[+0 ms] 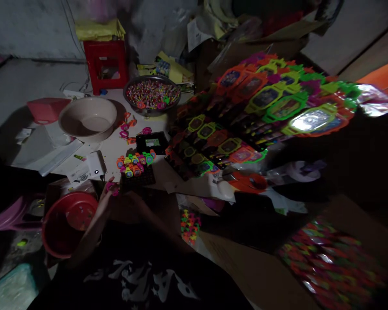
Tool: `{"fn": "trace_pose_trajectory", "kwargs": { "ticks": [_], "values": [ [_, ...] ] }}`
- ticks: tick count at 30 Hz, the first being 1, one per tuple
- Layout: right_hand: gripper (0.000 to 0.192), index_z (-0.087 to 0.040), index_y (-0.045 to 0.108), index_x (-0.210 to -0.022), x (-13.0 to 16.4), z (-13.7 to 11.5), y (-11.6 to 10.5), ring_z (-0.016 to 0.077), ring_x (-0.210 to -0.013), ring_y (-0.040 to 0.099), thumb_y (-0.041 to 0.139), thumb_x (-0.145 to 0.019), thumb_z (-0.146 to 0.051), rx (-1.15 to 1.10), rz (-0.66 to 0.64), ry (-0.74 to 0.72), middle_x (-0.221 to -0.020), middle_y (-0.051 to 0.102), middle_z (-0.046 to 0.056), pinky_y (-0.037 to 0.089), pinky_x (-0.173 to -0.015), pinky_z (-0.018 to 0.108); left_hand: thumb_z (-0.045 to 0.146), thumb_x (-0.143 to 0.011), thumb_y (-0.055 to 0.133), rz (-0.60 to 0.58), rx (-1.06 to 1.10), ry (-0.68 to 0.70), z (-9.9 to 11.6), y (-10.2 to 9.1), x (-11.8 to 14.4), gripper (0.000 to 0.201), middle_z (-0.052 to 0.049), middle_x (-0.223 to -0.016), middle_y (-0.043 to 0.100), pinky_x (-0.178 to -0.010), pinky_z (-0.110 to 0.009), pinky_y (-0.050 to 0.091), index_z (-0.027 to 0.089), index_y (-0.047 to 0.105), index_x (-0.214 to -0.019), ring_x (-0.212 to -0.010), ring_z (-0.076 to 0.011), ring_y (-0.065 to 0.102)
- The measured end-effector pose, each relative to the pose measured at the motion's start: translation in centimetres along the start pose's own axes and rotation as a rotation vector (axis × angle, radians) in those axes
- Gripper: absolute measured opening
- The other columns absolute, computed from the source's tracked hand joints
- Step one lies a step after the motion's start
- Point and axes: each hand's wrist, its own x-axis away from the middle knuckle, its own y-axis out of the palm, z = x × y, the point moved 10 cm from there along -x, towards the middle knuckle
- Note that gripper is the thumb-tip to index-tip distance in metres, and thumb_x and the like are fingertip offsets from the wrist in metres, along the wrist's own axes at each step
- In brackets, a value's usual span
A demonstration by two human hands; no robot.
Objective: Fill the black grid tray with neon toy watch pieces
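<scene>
My left hand (104,199) is raised just above the red bucket (69,221), its fingers pinching a small pink toy piece (111,188). My right hand (132,206) lies in deep shadow right beside it, close to the same piece, and its grip is not readable. Just beyond the hands stands a black tray (139,177) filled with several small bright toy watches (135,165). A black card with a green screen (151,142) lies behind the tray.
A metal bowl of colourful pieces (151,92), a beige basin (87,118), a pink lid (47,108) and a red stool (105,64) stand further back. Large sheets of packed toy watches (261,103) fill the right. Loose coloured pieces (190,226) lie near my lap.
</scene>
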Motion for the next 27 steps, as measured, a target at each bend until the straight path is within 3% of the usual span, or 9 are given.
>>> {"fn": "trace_pose_trajectory", "kwargs": {
  "ticks": [3,6,11,13,18,23,27],
  "values": [
    [0.014,-0.019,0.064,-0.097,-0.2,-0.2,0.6,0.0160,-0.089,0.061,0.056,-0.087,-0.021,-0.033,0.007,-0.020,-0.097,0.065,0.005,0.047,-0.081,0.027,0.032,-0.067,0.078,-0.038,-0.021,0.060,-0.7,1.0,-0.3,0.070,0.000,-0.100,0.067,-0.074,-0.020,0.047,0.027,0.052,-0.131,-0.085,-0.0106,0.063],
    [0.014,-0.018,0.064,-0.096,-0.4,-0.1,-0.5,0.0157,-0.088,0.060,0.053,-0.087,-0.021,-0.025,0.052,-0.025,-0.096,0.065,0.004,0.047,-0.081,0.027,0.034,-0.064,0.080,-0.095,-0.214,0.102,-1.0,1.2,-0.4,0.073,-0.003,-0.106,0.068,-0.081,-0.023,0.048,0.025,0.052,-0.131,-0.096,-0.0159,0.064],
    [0.017,-0.019,0.064,-0.098,-0.2,0.7,-1.2,0.0165,-0.091,0.058,0.051,-0.086,-0.017,0.104,0.056,0.002,-0.097,0.063,0.004,0.046,-0.083,0.027,0.047,-0.065,0.075,-0.027,-0.732,0.088,-2.6,-1.6,-0.5,0.040,-0.004,-0.082,0.073,-0.077,-0.029,0.051,0.017,0.072,-0.092,-0.085,-0.0232,0.066],
    [0.021,-0.019,0.064,-0.102,-0.2,1.1,-0.8,0.0171,-0.094,0.059,0.050,-0.086,-0.015,0.153,0.018,0.007,-0.101,0.063,0.005,0.046,-0.085,0.028,0.052,-0.066,0.072,-0.036,-0.827,0.103,-3.0,-2.4,-0.8,0.039,-0.004,-0.082,0.074,-0.078,-0.031,0.051,0.018,0.073,-0.085,-0.085,-0.0237,0.067],
    [0.031,-0.020,0.062,-0.112,0.1,2.6,-1.6,0.0175,-0.108,0.057,0.050,-0.085,-0.012,0.157,-0.001,0.027,-0.116,0.061,0.007,0.045,-0.095,0.029,0.055,-0.069,0.067,0.044,-0.962,0.215,-1.9,-4.2,-2.6,0.045,-0.008,-0.090,0.075,-0.078,-0.033,0.051,0.015,0.073,-0.090,-0.086,-0.0251,0.068],
    [0.024,-0.020,0.064,-0.106,1.1,3.4,-4.4,0.0175,-0.103,0.059,0.049,-0.087,-0.019,0.132,0.088,0.055,-0.109,0.064,0.007,0.045,-0.095,0.031,0.055,-0.073,0.065,0.100,-0.915,0.324,-0.9,-4.8,-5.6,0.045,-0.010,-0.089,0.075,-0.073,-0.029,0.051,0.013,0.073,-0.089,-0.081,-0.0222,0.069],
    [0.024,-0.020,0.064,-0.105,2.1,3.9,-4.8,0.0174,-0.102,0.059,0.048,-0.088,-0.021,0.138,0.092,0.090,-0.108,0.064,0.007,0.045,-0.096,0.032,0.054,-0.071,0.067,0.150,-0.929,0.316,-1.3,-5.0,-7.8,0.045,-0.009,-0.083,0.075,-0.065,-0.027,0.051,0.013,0.073,-0.088,-0.074,-0.0208,0.069]
  ]
}}
